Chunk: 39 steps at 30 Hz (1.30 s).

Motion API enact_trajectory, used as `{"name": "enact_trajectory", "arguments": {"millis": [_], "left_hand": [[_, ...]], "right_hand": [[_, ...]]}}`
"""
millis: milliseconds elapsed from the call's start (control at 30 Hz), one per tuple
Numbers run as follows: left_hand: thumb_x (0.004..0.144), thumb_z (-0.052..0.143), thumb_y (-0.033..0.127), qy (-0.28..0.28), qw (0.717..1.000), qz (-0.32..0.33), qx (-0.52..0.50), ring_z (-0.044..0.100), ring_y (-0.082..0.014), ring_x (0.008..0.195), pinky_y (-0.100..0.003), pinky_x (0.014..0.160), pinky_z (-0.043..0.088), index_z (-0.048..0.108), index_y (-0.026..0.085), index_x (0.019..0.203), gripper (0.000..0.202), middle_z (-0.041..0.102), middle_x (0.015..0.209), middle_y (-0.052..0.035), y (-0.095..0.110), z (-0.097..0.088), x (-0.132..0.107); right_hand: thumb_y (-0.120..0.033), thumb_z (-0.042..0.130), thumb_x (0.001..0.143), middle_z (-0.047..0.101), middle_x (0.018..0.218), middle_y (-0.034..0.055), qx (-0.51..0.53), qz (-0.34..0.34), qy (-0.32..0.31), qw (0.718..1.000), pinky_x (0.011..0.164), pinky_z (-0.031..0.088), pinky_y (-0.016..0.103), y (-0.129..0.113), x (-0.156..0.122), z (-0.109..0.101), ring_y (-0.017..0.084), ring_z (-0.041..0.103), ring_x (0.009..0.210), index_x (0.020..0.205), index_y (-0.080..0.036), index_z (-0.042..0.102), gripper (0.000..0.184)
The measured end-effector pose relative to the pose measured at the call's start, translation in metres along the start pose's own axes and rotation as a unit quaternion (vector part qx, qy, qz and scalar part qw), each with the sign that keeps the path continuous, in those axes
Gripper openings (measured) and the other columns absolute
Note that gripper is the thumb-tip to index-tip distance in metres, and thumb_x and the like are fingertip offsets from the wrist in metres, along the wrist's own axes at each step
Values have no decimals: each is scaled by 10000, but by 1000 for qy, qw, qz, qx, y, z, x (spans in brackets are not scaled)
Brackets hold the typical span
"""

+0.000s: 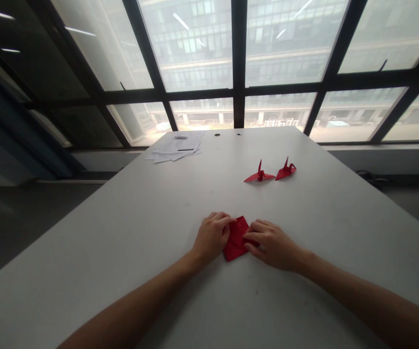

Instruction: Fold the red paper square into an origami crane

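Note:
A folded piece of red origami paper point(236, 238) lies on the white table between my two hands, its creases showing. My left hand point(214, 233) rests on its left edge, fingers curled and the fingertips near the upper left side. From the right, my right hand point(269, 244) grips the paper's right edge between thumb and fingers, hiding that corner. Farther up the table stand two finished red paper cranes, one crane point(260, 175) left of the other crane point(285, 169), nearly touching.
A stack of loose white papers point(175, 149) lies at the table's far left, with a dark pen-like strip on it. Two small dark spots point(217, 134) sit near the far edge. Large black-framed windows point(238, 58) rise behind the white table point(140, 218).

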<state>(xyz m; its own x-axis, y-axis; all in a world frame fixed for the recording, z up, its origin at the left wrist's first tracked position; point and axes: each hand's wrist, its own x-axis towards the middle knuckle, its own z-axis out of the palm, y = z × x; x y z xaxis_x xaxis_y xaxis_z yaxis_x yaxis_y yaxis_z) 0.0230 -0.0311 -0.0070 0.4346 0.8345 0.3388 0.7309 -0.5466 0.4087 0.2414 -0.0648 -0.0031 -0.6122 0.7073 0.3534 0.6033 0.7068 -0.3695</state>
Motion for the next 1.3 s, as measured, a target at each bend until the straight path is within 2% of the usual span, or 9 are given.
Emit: {"name": "enact_trajectory", "arguments": {"millis": [167,267,400,700,1000,1100,1300], "left_hand": [[874,585,123,-1,1000,6,10,579,-219,1032,-374,951,463,722,262,1019,242,696,1067,-17,1,2,0],[890,585,143,-2,1000,7,15,566,-223,1046,-371,954,454,707,258,1051,233,685,1078,-20,2,4,0],[906,608,206,8,999,-3,32,548,-229,1058,-381,956,444,660,257,1193,296,636,1127,-42,2,6,0],[876,667,229,-25,1000,11,14,536,-233,1048,-398,933,416,704,316,1094,237,622,1090,-21,0,6,0],[864,675,225,-21,1000,3,3,535,-231,1039,-399,944,410,703,296,1084,233,626,1085,-22,0,8,0],[863,676,230,-22,1000,2,2,535,-231,1034,-397,943,414,705,295,1082,230,627,1081,-23,0,7,0],[858,679,229,-22,1000,3,-4,538,-233,1035,-396,951,415,707,286,1076,227,635,1081,-25,0,7,0]], "right_hand": [[-206,552,942,625,997,59,-15,68,47,996,888,473,340,11,7,5,208,565,956,1090,-236,677,196],[-244,580,931,600,1004,68,-66,87,34,993,904,460,370,17,11,6,221,548,961,1066,-236,680,169],[-271,590,929,589,1038,71,-104,85,10,991,905,441,384,15,9,6,225,534,969,1143,-242,661,226],[-262,563,948,601,1030,66,-99,92,0,991,915,433,346,12,7,2,207,544,980,1127,-231,659,206],[-243,504,979,626,949,49,-109,74,11,991,872,434,323,13,3,-1,192,554,919,1098,-227,675,209],[-254,539,961,617,980,53,-130,73,3,989,852,431,321,12,3,-1,189,552,908,1050,-233,685,172],[-257,550,956,609,1006,54,-149,74,-9,986,842,423,323,12,4,-1,192,550,917,1080,-234,670,175]]}}
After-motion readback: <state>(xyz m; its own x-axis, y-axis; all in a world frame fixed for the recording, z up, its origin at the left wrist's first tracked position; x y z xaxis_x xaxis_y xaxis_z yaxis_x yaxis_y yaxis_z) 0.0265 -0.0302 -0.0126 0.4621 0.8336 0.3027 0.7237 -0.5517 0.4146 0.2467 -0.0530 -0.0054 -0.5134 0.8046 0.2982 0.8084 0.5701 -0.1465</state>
